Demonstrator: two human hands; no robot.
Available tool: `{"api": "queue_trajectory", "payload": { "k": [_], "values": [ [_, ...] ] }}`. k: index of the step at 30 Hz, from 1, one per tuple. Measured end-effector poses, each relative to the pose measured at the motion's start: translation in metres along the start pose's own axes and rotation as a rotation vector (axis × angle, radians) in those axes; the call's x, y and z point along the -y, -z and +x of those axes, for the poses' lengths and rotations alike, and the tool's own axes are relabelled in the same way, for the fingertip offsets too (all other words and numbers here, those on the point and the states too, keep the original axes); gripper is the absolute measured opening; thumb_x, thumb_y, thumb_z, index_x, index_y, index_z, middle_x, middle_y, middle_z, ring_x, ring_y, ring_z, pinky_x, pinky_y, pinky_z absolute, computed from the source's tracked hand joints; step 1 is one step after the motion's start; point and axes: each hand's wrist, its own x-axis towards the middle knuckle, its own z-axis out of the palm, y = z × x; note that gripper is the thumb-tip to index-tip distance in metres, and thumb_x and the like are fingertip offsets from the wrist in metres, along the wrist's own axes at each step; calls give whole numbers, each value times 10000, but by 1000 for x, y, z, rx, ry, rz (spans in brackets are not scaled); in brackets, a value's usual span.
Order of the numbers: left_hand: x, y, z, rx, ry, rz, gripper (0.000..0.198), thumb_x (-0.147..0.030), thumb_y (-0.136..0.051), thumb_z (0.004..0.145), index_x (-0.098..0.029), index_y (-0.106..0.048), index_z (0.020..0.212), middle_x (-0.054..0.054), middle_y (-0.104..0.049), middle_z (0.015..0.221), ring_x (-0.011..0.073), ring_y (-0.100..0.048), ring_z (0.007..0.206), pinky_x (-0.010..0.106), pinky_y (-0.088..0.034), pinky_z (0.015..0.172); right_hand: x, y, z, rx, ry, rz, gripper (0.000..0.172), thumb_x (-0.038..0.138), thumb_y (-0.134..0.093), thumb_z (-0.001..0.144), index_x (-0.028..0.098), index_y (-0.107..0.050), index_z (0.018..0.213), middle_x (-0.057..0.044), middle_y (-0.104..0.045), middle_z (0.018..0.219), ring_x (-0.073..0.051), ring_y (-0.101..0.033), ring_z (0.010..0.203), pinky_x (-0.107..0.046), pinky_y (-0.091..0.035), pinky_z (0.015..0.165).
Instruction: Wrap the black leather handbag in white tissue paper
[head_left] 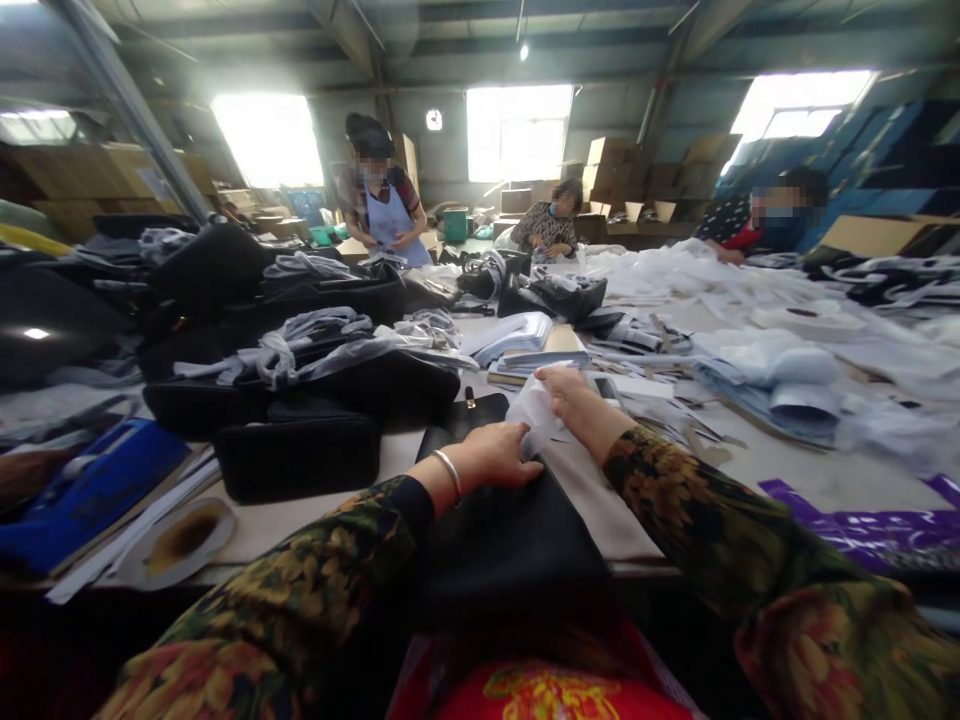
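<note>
Red, yellow-printed cloth [562, 690] lies lowest; at frame centre, by a black bag [517, 530], the right hand [579, 402] pinches translucent film [529, 408]; from here I can't tell whether the left hand [491, 455] grips it; looks light, soft, slippery, best taken by opposite edges

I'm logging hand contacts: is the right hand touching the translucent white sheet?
Touching. The head view shows the right hand gripping the white sheet at its upper right, fingers and thumb against it.
</note>
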Motion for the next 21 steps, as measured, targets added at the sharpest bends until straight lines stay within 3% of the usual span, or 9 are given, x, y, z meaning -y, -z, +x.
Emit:
{"api": "queue_trajectory", "payload": {
  "k": [3, 8, 11, 16, 21],
  "values": [
    [-3, -8, 10, 81, 14, 88, 467, -543, -534, 876, -193, -697, 1139, 143, -738, 1113, 334, -713, 1012, 414, -583, 834, 0, -1, -5, -15, -23, 24, 188, 84, -661, 760, 198, -514, 736, 65, -492, 555, -126, -504, 491, -230, -465, 429],
    [-4, -17, 22, 47, -82, 172, 280, -342, -565, 887, -184, -756, 1018, 137, -753, 1050, 321, -715, 999, 379, -578, 797, 3, 2, -6, -18, 0, 48, 202, 66, -657, 758, 197, -510, 714, 60, -500, 559, -115, -490, 484, -216, -455, 422],
    [1, -13, 26, 14, -90, 168, 229, -251, -582, 860, -179, -767, 973, 134, -749, 1047, 306, -712, 994, 358, -572, 798, 4, 8, -1, -31, 16, 36, 203, 65, -682, 744, 191, -527, 706, 53, -517, 563, -115, -500, 491, -207, -447, 414],
    [38, 13, 33, -155, 85, 121, 260, -250, -526, 896, -166, -758, 976, 143, -739, 1053, 272, -708, 970, 346, -568, 838, -2, 16, 11, -43, 29, -11, 221, 50, -715, 716, 192, -546, 716, 52, -537, 562, -129, -541, 490, -210, -456, 415],
    [84, 39, 32, -339, 268, 102, 275, -214, -505, 895, -132, -733, 1027, 155, -729, 1059, 270, -688, 1033, 344, -540, 937, -10, 9, 18, 6, 37, -59, 242, 15, -719, 678, 185, -547, 679, 40, -535, 529, -149, -536, 443, -235, -436, 377]
  ]
}}
